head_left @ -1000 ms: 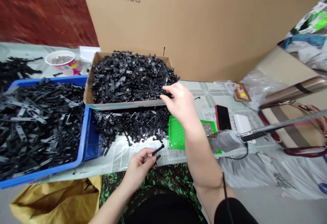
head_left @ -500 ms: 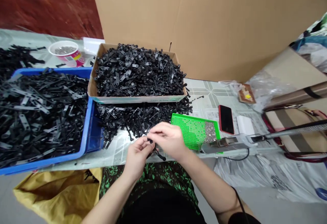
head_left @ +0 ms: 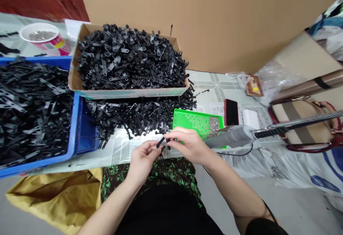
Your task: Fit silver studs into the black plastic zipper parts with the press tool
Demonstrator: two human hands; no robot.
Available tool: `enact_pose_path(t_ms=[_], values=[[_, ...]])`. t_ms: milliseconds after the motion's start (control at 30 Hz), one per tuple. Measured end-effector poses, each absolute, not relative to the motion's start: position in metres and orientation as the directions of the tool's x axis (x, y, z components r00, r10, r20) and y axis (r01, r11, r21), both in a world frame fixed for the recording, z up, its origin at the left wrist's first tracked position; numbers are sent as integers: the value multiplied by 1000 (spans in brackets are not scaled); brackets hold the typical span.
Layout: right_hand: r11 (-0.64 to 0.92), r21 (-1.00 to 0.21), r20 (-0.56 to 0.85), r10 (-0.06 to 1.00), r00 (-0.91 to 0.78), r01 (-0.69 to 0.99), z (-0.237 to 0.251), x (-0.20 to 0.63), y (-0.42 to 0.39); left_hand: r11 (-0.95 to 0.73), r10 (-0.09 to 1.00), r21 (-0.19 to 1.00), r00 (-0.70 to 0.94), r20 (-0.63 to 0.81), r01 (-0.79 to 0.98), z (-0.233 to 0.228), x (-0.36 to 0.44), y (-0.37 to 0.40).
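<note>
Between the thumb and fingers of my left hand (head_left: 144,158) is a slim black plastic strip (head_left: 160,142). My right hand (head_left: 187,142) pinches another small black plastic piece (head_left: 168,142) close to the strip's upper end. Whether the two pieces touch or are joined is too small to tell. Both hands are closed and held over the table's front edge. Just beyond them lies a loose heap of black plastic parts (head_left: 139,115). A green perforated tray (head_left: 184,118) with small metal pieces (head_left: 214,125) stands behind my right hand.
A cardboard box (head_left: 131,93) heaped with black parts stands at the back, beside a blue bin (head_left: 76,120) of longer black strips. Farther left is a tub (head_left: 49,42) of metal bits. A phone (head_left: 231,112) and a grey clamp arm (head_left: 230,137) are at the right.
My hands have drawn slightly apart, and a black strip now shows between them. My right hand has shifted right. The camera view has moved, so the boxes appear farther left and higher.
</note>
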State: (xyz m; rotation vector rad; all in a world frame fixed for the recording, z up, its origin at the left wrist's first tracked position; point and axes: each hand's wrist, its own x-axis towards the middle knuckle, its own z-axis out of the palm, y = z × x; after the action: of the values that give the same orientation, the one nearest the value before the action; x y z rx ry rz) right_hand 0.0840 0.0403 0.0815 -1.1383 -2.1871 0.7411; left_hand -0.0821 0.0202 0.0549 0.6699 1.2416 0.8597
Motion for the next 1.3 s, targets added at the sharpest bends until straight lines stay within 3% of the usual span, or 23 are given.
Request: enact_pose_path(t_ms=[67, 433, 633, 767, 900, 1000, 1067, 1133, 1200, 1300], values=[[432, -760, 229, 878, -421, 486, 77, 86, 42, 532, 846, 824, 107, -522, -196, 56, -82, 20], [357, -800, 211, 919, -332, 482, 77, 86, 43, 515, 854, 845, 176, -489, -147, 64, -83, 20], [174, -886, 27, 945, -325, 430, 74, 90, 45, 592, 784, 799, 307, -540, -104, 65, -85, 19], [115, -883, -26, 956, -292, 455, 69, 87, 39, 599, 738, 800, 357, -572, 43, 60, -81, 21], [-17, -814, -108, 987, -123, 581, 71, 101, 3, 574, 765, 815, 302, -569, 82, 50, -69, 22], [-219, -734, -231, 971, 66, 643, 73, 135, -34, 605, 756, 795, 276, -593, 49, 40, -57, 20], [-298, -772, -132, 939, 318, 562, 72, 162, -48, 631, 741, 775, 277, -611, 21, 34, -44, 17], [-197, -864, 22, 905, 425, 463, 70, 184, -49, 651, 730, 759, 282, -622, -12, 27, -29, 13], [-51, -918, 64, 960, 273, 392, 67, 196, -38, 662, 730, 748, 268, -629, -50, 20, -12, 11], [5, -961, 5, 1000, -1, 275, 64, 200, -12, 665, 743, 739, 195, -641, -104, 12, 7, 11]])
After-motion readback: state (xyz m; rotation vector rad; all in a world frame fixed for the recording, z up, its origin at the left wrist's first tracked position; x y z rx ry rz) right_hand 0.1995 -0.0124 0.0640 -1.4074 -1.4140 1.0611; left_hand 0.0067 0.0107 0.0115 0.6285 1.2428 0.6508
